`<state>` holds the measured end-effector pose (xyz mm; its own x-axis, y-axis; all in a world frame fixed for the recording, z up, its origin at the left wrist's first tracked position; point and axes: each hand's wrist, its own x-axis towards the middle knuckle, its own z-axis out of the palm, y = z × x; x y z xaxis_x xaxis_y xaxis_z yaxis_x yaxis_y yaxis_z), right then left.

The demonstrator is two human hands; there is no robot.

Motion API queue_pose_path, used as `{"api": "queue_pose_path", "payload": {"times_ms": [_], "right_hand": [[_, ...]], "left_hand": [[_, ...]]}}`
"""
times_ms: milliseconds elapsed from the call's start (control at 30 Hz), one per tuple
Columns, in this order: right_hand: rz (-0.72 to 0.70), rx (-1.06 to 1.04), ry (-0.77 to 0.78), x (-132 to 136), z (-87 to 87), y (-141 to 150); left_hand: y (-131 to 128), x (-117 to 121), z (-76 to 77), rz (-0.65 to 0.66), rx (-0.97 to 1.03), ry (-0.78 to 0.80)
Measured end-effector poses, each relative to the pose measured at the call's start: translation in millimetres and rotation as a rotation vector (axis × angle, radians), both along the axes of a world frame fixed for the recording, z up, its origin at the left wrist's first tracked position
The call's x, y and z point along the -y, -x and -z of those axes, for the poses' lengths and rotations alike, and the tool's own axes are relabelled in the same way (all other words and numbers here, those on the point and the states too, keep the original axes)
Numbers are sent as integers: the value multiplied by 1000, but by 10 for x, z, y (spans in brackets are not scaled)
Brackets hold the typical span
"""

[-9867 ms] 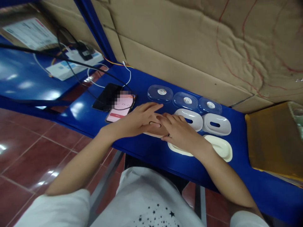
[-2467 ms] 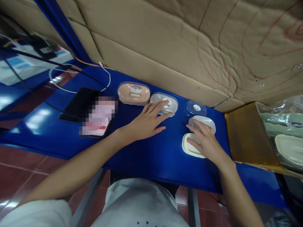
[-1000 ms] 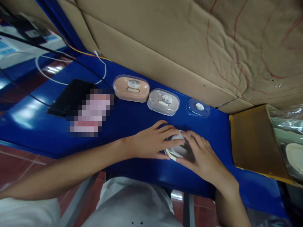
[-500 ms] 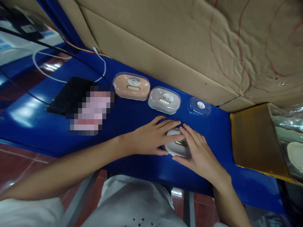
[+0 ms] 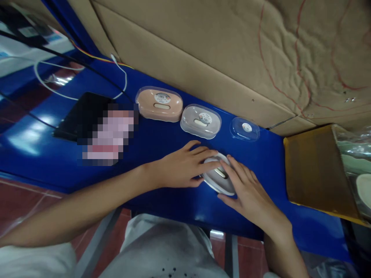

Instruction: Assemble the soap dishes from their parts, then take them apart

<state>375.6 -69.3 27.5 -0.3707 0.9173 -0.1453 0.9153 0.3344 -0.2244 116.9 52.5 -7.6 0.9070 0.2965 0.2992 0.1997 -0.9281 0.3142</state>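
A pale grey oval soap dish (image 5: 216, 181) with a cream-coloured slot in its middle rests on or just above the blue table, turned at a slant. My left hand (image 5: 188, 166) grips its left side, fingers reaching over the top and thumb at the near left edge. From the right, my right hand (image 5: 243, 179) holds it, fingers on the far rim and thumb by the near edge. Fingers cover part of the dish. Beyond them are a peach soap dish (image 5: 147, 106) and a whitish soap dish (image 5: 189, 121), each under a clear cover, and a separate clear cover (image 5: 236, 133) with a round sticker.
On the right stands a cardboard box (image 5: 313, 166) holding plastic-wrapped pale green and cream pieces. A black flat object (image 5: 84, 112) lies left on the blue table (image 5: 162, 200), beside a blurred-out pink item (image 5: 111, 133). Cables cross there. Cardboard (image 5: 188, 50) lines the back.
Between my hands the soap dish has turned clockwise, and its slot now shows more clearly. My right hand has shifted slightly right; its thumb has moved right along the near edge.
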Motion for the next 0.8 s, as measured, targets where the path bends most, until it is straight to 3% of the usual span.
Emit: {"api": "queue_pose_path", "payload": {"times_ms": [333,800], "right_hand": [[-20,-123,-66,-193,98,8],[-30,-213,-38,-259,80,-115]], "left_hand": [[31,-22,-75,-74,-21,-38],[48,-55,21,-113,-66,-60]]}}
